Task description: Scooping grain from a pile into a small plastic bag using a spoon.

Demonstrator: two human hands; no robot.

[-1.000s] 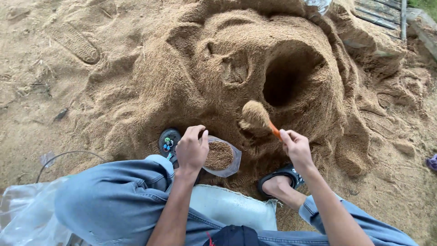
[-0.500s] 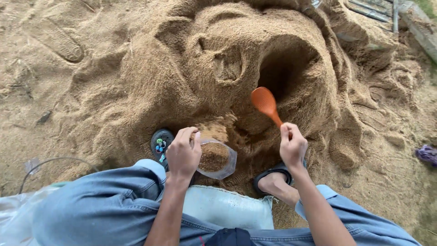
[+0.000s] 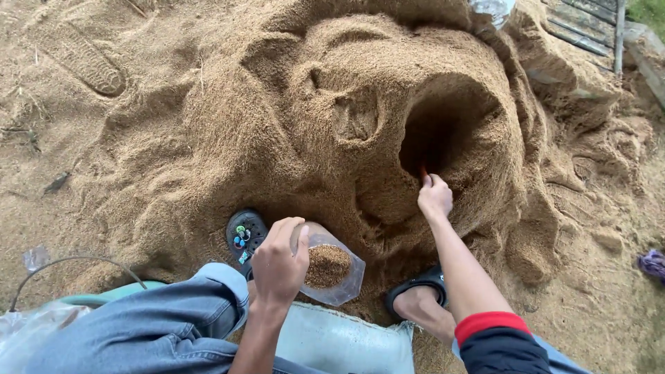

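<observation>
Blue jeans (image 3: 138, 329) lower left, black sleeve with red cuff (image 3: 495, 339) lower right, bare forearms, black sandals (image 3: 415, 284), left one with coloured charms.

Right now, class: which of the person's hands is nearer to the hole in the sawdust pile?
Right. The right hand is at the hole's lower edge, reaching in; the left hand is down by the bag, well below-left.

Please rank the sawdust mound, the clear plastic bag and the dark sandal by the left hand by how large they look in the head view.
1. Sawdust mound, filling most of the view.
2. Clear plastic bag, open-mouthed and part filled.
3. Dark sandal, partly hidden by the knee, so its rank below the bag is unsure.
</observation>
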